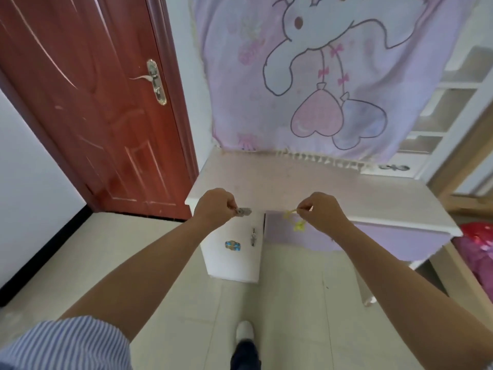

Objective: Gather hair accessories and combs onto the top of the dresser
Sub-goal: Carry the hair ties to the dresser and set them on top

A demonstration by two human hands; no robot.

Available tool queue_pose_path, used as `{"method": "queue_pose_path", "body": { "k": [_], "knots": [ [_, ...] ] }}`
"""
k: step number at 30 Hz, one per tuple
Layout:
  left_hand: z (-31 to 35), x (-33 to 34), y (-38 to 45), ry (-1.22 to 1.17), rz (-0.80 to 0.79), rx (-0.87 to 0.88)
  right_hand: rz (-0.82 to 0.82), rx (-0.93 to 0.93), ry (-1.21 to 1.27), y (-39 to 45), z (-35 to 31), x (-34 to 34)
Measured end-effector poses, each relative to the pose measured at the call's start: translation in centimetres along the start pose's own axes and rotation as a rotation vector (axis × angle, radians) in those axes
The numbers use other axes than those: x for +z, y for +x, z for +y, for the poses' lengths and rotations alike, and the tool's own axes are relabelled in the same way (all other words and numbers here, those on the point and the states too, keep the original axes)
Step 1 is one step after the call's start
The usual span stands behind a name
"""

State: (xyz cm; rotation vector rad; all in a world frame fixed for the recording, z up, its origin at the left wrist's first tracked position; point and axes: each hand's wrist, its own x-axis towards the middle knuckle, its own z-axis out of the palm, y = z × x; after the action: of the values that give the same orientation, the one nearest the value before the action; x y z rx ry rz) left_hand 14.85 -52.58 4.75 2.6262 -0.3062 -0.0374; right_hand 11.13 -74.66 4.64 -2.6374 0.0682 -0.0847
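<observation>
So there's a reddish-brown wooden door [88, 102] on the left with a silver lever handle [153, 80]. A lilac cloth printed with a cartoon elephant and pink heart [320, 76] hangs down at the back. Pale beige floor tiles [160, 263] cover the ground, with a black baseboard [40, 260] along the white wall. Far right, a white shelf unit [453, 108] and something shiny pink-red [477, 249], too blurry to identify.

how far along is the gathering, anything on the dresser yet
Nothing shows on the dresser top yet. In hand: the left hand pinches a small silver clip, the right hand a yellow hair tie. Left: setting both down, plus any combs, none visible.
</observation>
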Motion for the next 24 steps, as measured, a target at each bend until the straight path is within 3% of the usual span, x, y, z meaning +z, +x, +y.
{"method": "queue_pose_path", "body": {
  "k": [7,13,15,20,24],
  "knots": [
    [-7.0,5.1,22.4,0.074,-0.107,-0.083,-0.109,0.085,0.016,23.1,3.0,6.8],
    [-11.6,9.4,36.5,0.190,-0.072,-0.080,-0.025,0.052,-0.003,37.7,4.4,13.2],
    [-13.0,11.3,38.8,0.274,-0.059,-0.053,-0.015,0.060,-0.008,39.8,5.1,16.1],
    [-15.9,16.3,38.1,0.324,-0.189,0.011,-0.226,0.005,-0.120,37.7,6.1,22.7],
    [-17.0,17.3,35.9,0.216,-0.142,0.061,-0.151,-0.054,-0.190,36.1,6.3,24.2]
  ]
}}
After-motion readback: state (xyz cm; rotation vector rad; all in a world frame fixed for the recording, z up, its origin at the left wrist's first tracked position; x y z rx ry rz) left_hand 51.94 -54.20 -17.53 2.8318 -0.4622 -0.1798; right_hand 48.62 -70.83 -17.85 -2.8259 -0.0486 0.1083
